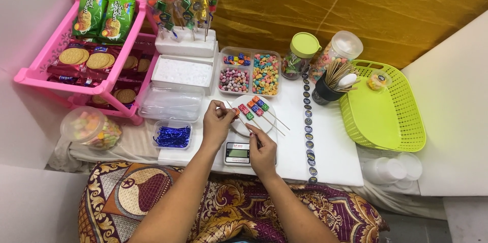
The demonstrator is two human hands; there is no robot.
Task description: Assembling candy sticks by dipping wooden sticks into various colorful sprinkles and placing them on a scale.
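Left hand (217,121) pinches a small orange candy (236,112); right hand (263,147) grips a thin wooden skewer (247,126) over the small digital scale (237,152) on the white surface (330,146)

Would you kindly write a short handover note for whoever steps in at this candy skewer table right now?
Left hand: grip pinching an orange candy at the tip of a thin wooden skewer.
Right hand: grip on that skewer's lower end, over the small digital scale.
Done: two loaded candy skewers lie on the round white plate; wrapped ones stand in the white foam block.
Left: this skewer looks barely loaded; candies sit in the clear divided tray.
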